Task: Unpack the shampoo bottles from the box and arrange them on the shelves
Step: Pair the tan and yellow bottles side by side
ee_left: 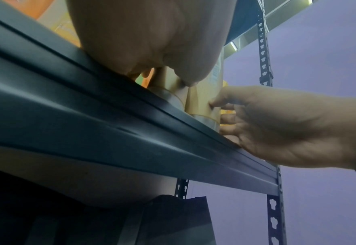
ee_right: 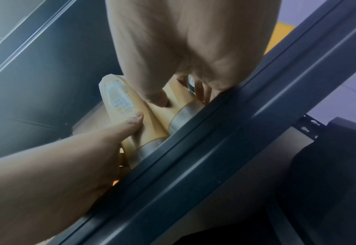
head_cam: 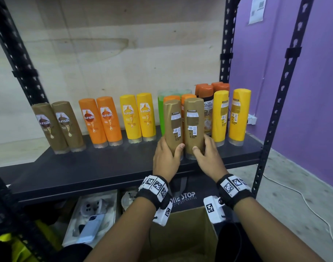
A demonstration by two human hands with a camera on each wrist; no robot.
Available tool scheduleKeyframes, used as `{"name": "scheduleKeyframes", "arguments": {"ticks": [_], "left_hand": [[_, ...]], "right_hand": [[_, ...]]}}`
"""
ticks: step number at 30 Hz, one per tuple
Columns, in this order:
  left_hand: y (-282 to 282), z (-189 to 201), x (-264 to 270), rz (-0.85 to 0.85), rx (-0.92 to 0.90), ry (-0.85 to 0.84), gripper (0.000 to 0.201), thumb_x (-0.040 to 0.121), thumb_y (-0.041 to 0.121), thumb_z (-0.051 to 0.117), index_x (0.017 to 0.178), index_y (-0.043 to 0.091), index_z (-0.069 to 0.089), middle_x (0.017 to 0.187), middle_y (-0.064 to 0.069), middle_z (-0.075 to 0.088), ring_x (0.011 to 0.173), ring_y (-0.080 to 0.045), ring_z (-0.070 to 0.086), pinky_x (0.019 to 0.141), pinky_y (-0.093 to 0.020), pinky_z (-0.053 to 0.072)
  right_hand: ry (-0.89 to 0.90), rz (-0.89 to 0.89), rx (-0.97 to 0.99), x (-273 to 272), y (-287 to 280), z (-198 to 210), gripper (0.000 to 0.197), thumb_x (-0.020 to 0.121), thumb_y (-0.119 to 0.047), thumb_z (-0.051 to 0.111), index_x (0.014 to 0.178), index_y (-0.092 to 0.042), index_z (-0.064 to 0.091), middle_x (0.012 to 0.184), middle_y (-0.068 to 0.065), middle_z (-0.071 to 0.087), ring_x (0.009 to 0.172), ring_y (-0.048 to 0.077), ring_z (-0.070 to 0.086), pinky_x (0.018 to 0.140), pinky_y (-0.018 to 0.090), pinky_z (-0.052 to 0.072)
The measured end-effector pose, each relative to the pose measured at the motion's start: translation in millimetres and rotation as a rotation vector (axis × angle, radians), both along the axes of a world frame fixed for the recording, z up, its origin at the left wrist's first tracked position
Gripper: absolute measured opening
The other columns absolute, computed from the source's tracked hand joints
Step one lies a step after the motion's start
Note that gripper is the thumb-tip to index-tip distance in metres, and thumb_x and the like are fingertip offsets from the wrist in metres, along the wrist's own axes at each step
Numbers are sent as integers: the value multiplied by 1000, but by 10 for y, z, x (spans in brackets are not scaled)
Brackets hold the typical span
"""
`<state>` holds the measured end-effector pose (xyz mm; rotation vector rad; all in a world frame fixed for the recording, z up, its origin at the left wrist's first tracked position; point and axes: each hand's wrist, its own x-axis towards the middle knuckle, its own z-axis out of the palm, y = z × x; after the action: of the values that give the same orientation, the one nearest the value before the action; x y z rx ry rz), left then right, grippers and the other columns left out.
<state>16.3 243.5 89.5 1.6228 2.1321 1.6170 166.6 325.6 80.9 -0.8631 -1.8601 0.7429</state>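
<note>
Your left hand (head_cam: 166,159) is wrapped around the lower part of the left brown bottle (head_cam: 173,122), thumb across the front. Your right hand (head_cam: 209,157) does the same on the right brown bottle (head_cam: 194,123), so each hand's fingers are curled round its own bottle. Both stand upright, caps down, touching side by side near the front edge of the dark shelf (head_cam: 86,167), center-right of the head frame, back labels with barcodes facing you.

Only the head view shows the rest of the row: two brown Sunsilk bottles (head_cam: 57,127) at left, then two orange bottles (head_cam: 100,122) and two yellow bottles (head_cam: 137,118). A green bottle (head_cam: 161,110) sits behind the held pair, and two more yellow ones (head_cam: 231,116) stand at right. The cardboard box (head_cam: 180,237) is at the bottom center, flaps open, under your wrists.

The left wrist view looks up from under the shelf lip (ee_left: 130,132) and shows the translucent grey caps resting on the shelf, plus your right hand's fingers (ee_left: 227,119) spread round the bottle's far side. The right wrist view shows your left thumb (ee_right: 135,119) pressed on smooth glossy plastic.

The bottles are rounded and taper upward. The shelf is matte metal on perforated uprights.
</note>
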Motion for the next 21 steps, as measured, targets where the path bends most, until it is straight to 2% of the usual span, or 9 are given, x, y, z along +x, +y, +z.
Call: {"name": "scheduleKeyframes", "arguments": {"ticks": [3,5,7,10,13,17,19,21], "left_hand": [[24,45,-7,-20,-80,-15,72,101,55,52,157,19,25,154,-5,47,140,-27,46,116,-54,36],[49,71,-2,-4,-162,-12,77,101,58,47,161,20,16,159,-6,42,148,-29,36,122,-62,19],[68,90,3,7,-223,-16,80,102,59,44,162,18,11,164,-6,35,155,-28,22,124,-66,4],[77,91,13,12,-275,0,83,102,60,41,163,16,5,167,-7,29,158,-30,15,123,-66,-1],[63,76,8,13,-286,22,83,103,60,40,164,15,5,167,-8,31,157,-29,17,124,-65,1],[0,51,6,24,-301,84,75,103,53,47,159,12,22,160,-13,41,154,-33,25,125,-60,10],[-56,47,17,29,-305,98,62,101,47,52,148,9,40,148,-16,51,145,-37,38,121,-56,27],[-147,45,21,52,-339,138,49,100,47,54,131,9,52,133,-14,57,128,-36,53,106,-51,45]], "right_hand": [[5,10,3,-8,-13,4,55,100,-29,57,151,-32,34,148,-6,49,119,1,47,98,25,39],[-2,11,5,-7,-19,6,55,102,-30,56,152,-32,33,147,-6,52,119,1,49,98,25,39],[-21,7,3,-7,-22,8,56,103,-30,55,154,-31,31,148,-5,53,121,5,51,99,26,40],[-45,0,-5,-8,-27,21,56,104,-32,56,154,-29,30,148,-3,54,129,15,54,101,29,43],[-53,1,-16,5,-25,31,56,103,-31,58,153,-28,32,147,-1,55,130,18,55,101,30,44],[-75,0,-31,34,-43,47,57,102,-29,59,152,-26,32,148,1,55,132,20,55,105,35,47],[-92,-3,-33,42,-56,70,57,102,-28,59,152,-25,32,148,2,54,132,22,55,104,34,46],[-144,-10,-28,59,-67,100,58,101,-28,59,152,-22,32,148,5,53,132,24,54,101,32,44]]}}
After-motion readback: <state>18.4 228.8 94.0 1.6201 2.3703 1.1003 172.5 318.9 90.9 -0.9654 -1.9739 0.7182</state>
